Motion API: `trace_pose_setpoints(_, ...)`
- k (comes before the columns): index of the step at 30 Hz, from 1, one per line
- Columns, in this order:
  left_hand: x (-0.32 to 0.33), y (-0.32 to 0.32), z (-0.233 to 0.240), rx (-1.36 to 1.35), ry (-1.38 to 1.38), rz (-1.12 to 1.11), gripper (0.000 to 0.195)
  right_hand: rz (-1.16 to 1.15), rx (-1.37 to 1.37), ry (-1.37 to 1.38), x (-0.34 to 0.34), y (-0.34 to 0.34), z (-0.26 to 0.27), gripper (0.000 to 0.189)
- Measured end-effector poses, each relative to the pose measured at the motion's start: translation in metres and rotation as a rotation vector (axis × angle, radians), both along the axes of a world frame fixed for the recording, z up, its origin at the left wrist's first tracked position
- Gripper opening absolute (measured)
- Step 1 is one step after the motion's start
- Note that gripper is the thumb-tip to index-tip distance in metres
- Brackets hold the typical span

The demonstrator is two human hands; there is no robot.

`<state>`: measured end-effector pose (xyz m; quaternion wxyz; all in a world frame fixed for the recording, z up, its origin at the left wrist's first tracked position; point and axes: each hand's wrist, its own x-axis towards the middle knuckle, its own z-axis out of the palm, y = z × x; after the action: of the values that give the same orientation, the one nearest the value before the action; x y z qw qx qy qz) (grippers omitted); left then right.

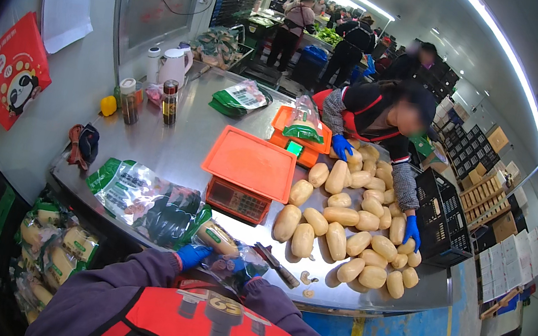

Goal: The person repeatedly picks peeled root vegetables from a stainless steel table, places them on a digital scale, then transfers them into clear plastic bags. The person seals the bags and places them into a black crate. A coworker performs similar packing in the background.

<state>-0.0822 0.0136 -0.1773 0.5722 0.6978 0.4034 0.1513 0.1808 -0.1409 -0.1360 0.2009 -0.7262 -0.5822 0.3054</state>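
At the near edge of the steel table, a clear and green plastic bag [216,236] holds a pale lotus root section. My left hand [193,256], in a blue glove, grips the bag's lower left side. My right hand [238,267], also gloved in blue, is at the bag's right part, mostly hidden by plastic and sleeve; its fingers cannot be made out. Flat printed bags [128,193] lie to the left. A knife [276,266] rests just right of the bag. Many loose lotus root sections [336,240] cover the table's right side. Behind the bag stands an orange scale [249,163].
Across the table, a co-worker's blue-gloved hands [412,232] touch lotus roots beside a black crate [441,216]. A second orange scale [302,144] bears a filled bag. Jars [129,101] and a kettle [173,66] stand far left. Packed bags [56,252] fill a container below left.
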Motion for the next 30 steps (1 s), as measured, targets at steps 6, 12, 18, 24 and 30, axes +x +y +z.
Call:
trace_pose_setpoints(6, 0.011, -0.018, 0.035, -0.407, -0.203, 0.293, 0.048, -0.014, -0.001, 0.005, 0.006, -0.004, -0.006, 0.036)
trace_pose_setpoints(12, 0.008, -0.018, 0.036, -0.476, -0.103, 0.311, 0.052, -0.001, -0.001, 0.011, 0.007, -0.004, -0.004, 0.036)
trace_pose_setpoints(18, 0.000, -0.025, 0.041, -0.915, -0.520, 0.425, 0.037, 0.017, -0.019, 0.029, 0.005, 0.003, -0.008, 0.035)
trace_pose_setpoints(24, -0.013, -0.026, 0.002, -0.867, -0.639, 0.404, 0.018, 0.016, -0.026, 0.016, 0.009, 0.006, -0.006, 0.035)
trace_pose_setpoints(30, -0.011, -0.023, -0.042, -0.540, -0.603, 0.285, 0.012, 0.015, -0.026, 0.027, 0.011, 0.004, -0.011, 0.034)
